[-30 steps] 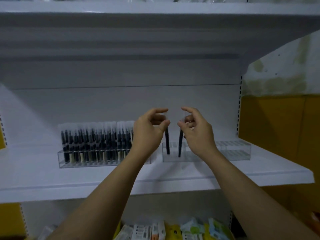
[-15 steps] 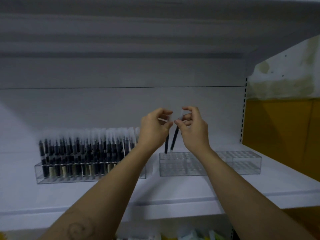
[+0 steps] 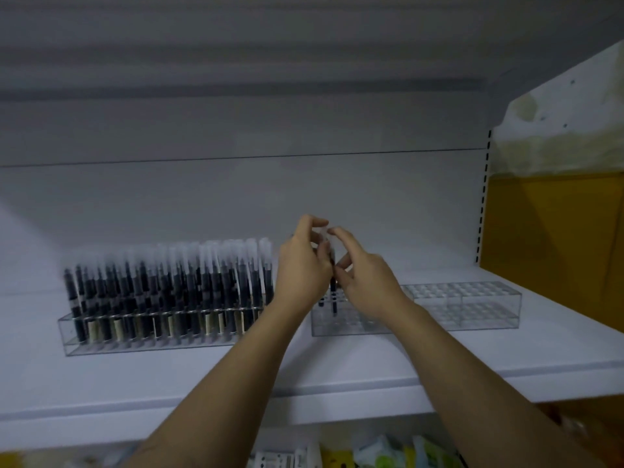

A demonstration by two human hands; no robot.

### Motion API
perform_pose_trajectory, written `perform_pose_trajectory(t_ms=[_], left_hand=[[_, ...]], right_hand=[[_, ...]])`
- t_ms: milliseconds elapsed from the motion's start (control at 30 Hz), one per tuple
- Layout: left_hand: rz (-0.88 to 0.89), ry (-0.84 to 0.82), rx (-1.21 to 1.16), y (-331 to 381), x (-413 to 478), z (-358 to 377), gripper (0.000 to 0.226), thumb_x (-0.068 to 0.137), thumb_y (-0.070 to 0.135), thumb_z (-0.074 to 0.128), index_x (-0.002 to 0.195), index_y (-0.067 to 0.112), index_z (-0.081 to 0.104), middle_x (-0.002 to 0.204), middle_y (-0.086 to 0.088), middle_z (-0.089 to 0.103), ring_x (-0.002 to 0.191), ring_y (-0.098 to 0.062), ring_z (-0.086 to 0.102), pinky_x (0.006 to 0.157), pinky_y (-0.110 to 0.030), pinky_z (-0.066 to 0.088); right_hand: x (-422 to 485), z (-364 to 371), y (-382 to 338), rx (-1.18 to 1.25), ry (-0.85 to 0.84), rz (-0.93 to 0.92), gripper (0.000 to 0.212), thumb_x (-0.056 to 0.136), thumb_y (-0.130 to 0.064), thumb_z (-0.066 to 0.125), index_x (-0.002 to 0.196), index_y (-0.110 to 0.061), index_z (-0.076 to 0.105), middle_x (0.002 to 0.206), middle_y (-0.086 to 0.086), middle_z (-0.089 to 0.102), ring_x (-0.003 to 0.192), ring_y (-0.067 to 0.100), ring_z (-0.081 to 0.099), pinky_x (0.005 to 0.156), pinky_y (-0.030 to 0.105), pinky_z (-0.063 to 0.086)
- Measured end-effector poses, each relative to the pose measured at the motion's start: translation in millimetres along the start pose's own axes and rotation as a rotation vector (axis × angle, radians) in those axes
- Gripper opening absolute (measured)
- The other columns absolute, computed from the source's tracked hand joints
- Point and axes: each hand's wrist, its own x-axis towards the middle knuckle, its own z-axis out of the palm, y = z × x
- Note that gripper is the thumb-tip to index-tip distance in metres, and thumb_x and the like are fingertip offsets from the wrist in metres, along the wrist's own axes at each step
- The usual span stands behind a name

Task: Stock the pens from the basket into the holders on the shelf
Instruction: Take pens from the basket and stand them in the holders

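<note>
Pens (image 3: 333, 298) lower, inside holder (image 3: 472, 310).

Shelf (image 3: 337, 373): plain white.
Left holder (image 3: 135, 346): clear.
Stocked pens (image 3: 169, 292): black barrels, frosted white caps, cream labels on some lower ends.
Right holder (image 3: 472, 309): clear, with a regular grid of round holes on top.
Single pens (image 3: 333, 298): black.
Side panel (image 3: 557, 231): ochre yellow.
Wall patch (image 3: 557, 140): off-white, yellowish stains.
Upright (image 3: 484, 197): column of black slots.
Packets (image 3: 388, 457): green, yellow, white.
</note>
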Motion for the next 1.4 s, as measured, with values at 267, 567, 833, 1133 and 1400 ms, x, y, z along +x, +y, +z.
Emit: perform_pose_trajectory(t_ms=[267,567,833,1133,1400], left_hand=[[-0.102,0.016,0.013,-5.7,-7.9,5.1,0.02,0.096,0.013,0.053,0.114,0.023,0.054,0.086,0.012,0.06,0.073,-0.004,0.064,0.054,-0.017,0.048],[-0.085,0.017,0.006,-8.1,-22.3,9.5,0.042,0.097,0.01,0.052,0.134,0.029,0.05,0.115,-0.004,0.065,0.093,-0.013,0.065,0.076,-0.029,0.055],[-0.02,-0.026,0.144,0.4,-61.1,-16.1,0.063,0.093,0.016,0.059,0.149,0.025,0.031,0.147,0.0,0.045,0.134,-0.015,0.042,0.103,-0.017,0.029],[0.123,-0.098,0.396,23.1,-143.1,-61.5,0.045,0.093,0.03,0.06,0.136,0.021,0.052,0.131,-0.002,0.06,0.117,-0.022,0.056,0.095,-0.031,0.044],[0.193,-0.212,0.599,-0.4,-241.6,-91.8,0.039,0.088,0.035,0.061,0.12,0.014,0.065,0.109,-0.005,0.069,0.098,-0.027,0.064,0.082,-0.038,0.051]], right_hand=[[2.4,-2.0,5.4,0.075,-0.013,-0.007,0.063,0.092,-0.017,0.058,0.138,-0.047,0.028,0.074,-0.01,0.064,0.063,0.006,0.062,0.063,0.029,0.055],[-4.1,-1.1,0.7,0.018,-0.004,-0.014,0.074,0.091,-0.018,0.059,0.145,-0.048,0.019,0.091,-0.009,0.068,0.077,0.011,0.066,0.077,0.034,0.058],[-43.1,-16.2,-10.2,-0.052,0.089,0.009,0.074,0.087,-0.036,0.067,0.149,-0.04,0.026,0.143,-0.006,0.047,0.129,0.016,0.045,0.105,0.031,0.039],[-128.8,-22.0,-54.3,-0.211,0.106,-0.024,0.061,0.088,-0.043,0.064,0.143,-0.033,0.041,0.144,-0.01,0.045,0.132,0.015,0.037,0.109,0.026,0.022],[-237.3,21.5,-58.3,-0.255,-0.03,0.001,0.052,0.087,-0.042,0.064,0.136,-0.029,0.05,0.131,-0.005,0.052,0.122,0.017,0.044,0.105,0.032,0.026]])
